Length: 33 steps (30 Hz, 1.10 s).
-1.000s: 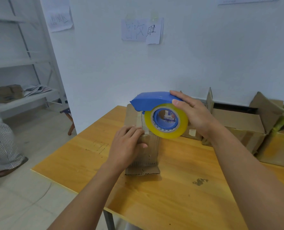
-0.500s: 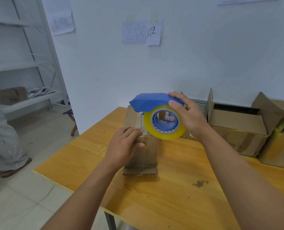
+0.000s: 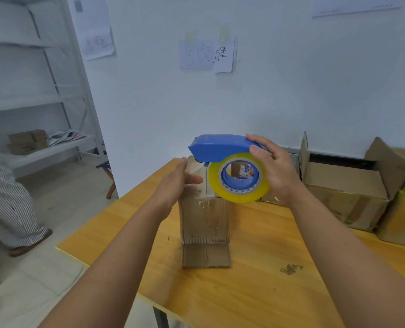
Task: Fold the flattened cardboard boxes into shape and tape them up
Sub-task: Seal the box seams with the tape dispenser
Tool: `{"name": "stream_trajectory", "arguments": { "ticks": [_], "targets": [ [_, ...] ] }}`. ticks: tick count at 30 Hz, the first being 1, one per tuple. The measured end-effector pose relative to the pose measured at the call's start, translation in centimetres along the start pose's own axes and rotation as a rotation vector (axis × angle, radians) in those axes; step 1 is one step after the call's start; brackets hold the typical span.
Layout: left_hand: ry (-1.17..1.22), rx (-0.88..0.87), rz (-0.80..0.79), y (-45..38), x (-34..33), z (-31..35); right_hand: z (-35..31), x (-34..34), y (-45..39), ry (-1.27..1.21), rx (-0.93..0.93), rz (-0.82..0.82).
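We see the right hand [image 3: 273,172] gripping a blue tape dispenser [image 3: 217,147] at its rear end, thumb on the near side and fingers curled over the top. A yellowish roll of tape [image 3: 239,177] hangs in the dispenser, and the front of the tool sits at the top of a small cardboard box [image 3: 204,216].

The left hand [image 3: 176,183] is open, fingers straight and pointing away from us, its palm turned toward the box's upper left side; we cannot tell whether it touches the cardboard or hovers just beside it.

The box stands upright in the middle of a wooden table [image 3: 244,292], with one flap [image 3: 206,255] lying flat on the tabletop toward us. Shiny tape shows on its near face.

Along the right edge of the table we see larger open boxes [image 3: 343,185] against the white wall. Paper notes [image 3: 206,54] hang on that wall. To the left stands a white shelf unit [image 3: 43,147], and a person in striped trousers [image 3: 7,200] is partly in view at the left edge.
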State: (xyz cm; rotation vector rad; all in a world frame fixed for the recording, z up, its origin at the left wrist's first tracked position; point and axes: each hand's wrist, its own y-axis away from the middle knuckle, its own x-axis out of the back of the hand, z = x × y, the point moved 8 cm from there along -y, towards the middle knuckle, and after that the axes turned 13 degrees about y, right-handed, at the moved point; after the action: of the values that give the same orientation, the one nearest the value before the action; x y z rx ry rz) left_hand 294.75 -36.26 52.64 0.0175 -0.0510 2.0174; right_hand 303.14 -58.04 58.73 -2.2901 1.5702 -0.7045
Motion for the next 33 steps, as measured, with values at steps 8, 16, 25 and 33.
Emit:
{"name": "stream_trajectory", "arguments": {
  "ticks": [8, 16, 25, 33],
  "targets": [
    [0.298, 0.025, -0.016, -0.5, -0.1, 0.8, 0.3, -0.2, 0.0, -0.023, -0.014, -0.012],
    [0.251, 0.009, 0.003, -0.8, 1.1, 1.4, -0.5, 0.0, 0.3, 0.007, -0.006, -0.104],
    [0.082, -0.003, 0.064, -0.6, 3.1, 1.8, -0.9, 2.1, 1.2, 0.082, -0.032, -0.183],
    [0.008, 0.080, 0.088, 0.1, 3.9, -0.8, 0.0, 3.8, 2.4, 0.213, -0.058, -0.250]
  ]
}}
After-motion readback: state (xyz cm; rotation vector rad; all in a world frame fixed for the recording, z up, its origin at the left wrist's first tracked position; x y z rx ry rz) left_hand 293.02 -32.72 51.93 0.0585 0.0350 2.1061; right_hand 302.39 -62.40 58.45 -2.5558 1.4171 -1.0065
